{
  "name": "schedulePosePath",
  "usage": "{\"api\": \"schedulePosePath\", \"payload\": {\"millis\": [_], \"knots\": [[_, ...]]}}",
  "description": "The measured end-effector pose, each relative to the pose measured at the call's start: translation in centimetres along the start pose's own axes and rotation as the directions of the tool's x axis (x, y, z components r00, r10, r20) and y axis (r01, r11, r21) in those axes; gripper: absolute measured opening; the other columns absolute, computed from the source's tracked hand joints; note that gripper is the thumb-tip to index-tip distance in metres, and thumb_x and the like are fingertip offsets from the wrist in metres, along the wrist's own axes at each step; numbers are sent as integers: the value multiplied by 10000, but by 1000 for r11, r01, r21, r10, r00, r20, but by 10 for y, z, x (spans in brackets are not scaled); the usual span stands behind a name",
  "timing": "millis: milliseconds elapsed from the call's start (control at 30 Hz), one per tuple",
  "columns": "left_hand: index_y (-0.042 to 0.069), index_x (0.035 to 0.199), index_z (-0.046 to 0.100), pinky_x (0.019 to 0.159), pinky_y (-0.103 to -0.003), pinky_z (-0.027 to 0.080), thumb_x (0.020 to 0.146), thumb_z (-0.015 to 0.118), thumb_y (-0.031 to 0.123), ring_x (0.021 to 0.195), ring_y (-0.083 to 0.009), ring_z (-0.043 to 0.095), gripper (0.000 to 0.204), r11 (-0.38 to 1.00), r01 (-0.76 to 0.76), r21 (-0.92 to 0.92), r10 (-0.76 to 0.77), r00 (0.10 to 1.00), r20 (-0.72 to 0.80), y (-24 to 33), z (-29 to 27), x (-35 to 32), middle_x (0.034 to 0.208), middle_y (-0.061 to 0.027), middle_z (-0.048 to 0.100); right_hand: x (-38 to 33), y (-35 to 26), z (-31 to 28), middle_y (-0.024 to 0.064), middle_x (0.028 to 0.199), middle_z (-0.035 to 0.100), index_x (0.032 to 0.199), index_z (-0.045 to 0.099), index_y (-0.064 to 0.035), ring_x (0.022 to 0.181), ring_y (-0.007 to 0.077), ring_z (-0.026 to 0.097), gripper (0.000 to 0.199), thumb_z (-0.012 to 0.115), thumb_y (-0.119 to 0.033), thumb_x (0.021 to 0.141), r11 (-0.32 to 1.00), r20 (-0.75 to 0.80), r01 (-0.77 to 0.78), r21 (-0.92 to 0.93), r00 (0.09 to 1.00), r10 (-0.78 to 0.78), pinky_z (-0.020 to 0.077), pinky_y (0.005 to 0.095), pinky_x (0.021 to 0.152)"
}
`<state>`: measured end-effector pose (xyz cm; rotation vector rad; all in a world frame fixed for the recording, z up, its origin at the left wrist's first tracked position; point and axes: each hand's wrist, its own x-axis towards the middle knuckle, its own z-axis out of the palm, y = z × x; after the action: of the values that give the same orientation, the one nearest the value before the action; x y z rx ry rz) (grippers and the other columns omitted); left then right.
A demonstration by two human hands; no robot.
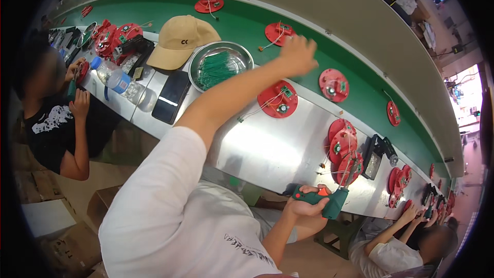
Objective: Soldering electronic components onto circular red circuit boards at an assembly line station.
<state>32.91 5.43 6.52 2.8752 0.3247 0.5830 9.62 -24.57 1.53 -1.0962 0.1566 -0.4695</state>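
Steel bench: bowl point(197, 61) holds green ties point(214, 68); left hand point(297, 55) open, right hand point(304, 208) grips screwdriver point(323, 201).

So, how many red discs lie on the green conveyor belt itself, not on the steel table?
4: one far left, one beside the left hand, one further right, one near the right rim. Others farther along may be hidden.

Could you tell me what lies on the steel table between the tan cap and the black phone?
In the head view, nothing lies between the tan cap and the black phone; only bare steel table, with a metal bowl alongside.
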Motion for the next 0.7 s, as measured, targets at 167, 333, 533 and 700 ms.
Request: {"api": "schedulePosePath", "payload": {"millis": [167, 333, 533, 700], "knots": [[104, 1085, 721, 892, -475, 459, 879, 674, 382, 1088, -325, 614, 349, 942, 250, 222, -298, 928, 221, -75, 5, 41, 1140, -172, 657, -2, 2, 3, 78, 531, 508, 1064, 481, 18, 415, 167, 440, 458, 418, -431, 999, 999, -7, 24, -47, 1000, -24, 426, 275, 423], [92, 1073, 745, 859, -455, 484, 879, 647, 198, 1098, -327, 641, 241, 951, 278, 136, -288, 955, 64, -78, 23, 37, 1171, -153, 688, 0, 2, -5, 78, 539, 506, 1026, 506, 6, 456, 174, 458, 423, 410, -406, 1008, 999, 73, -13, -50, 997, 17, 432, 280, 474], [65, 1088, 722, 854, -468, 536, 895, 645, 203, 1145, -379, 633, 249, 934, 318, -160, -289, 940, 181, -55, -16, 11, 1150, -175, 689, 2, 5, -2, 76, 549, 508, 1004, 538, 8, 476, 191, 459, 421, 406, -392, 1011, 999, 38, 5, -47, 999, -4, 422, 294, 497], [67, 878, 647, 755, -439, 525, 858, 665, 226, 913, -322, 630, 162, 910, -397, -120, 372, 910, -185, -34, -67, -99, 980, -115, 654, -2, 0, 1, 87, 552, 515, 1022, 549, 11, 476, 205, 470, 438, 405, -402, 1013, 997, 66, 10, -80, 998, -5, 423, 305, 499]]}}
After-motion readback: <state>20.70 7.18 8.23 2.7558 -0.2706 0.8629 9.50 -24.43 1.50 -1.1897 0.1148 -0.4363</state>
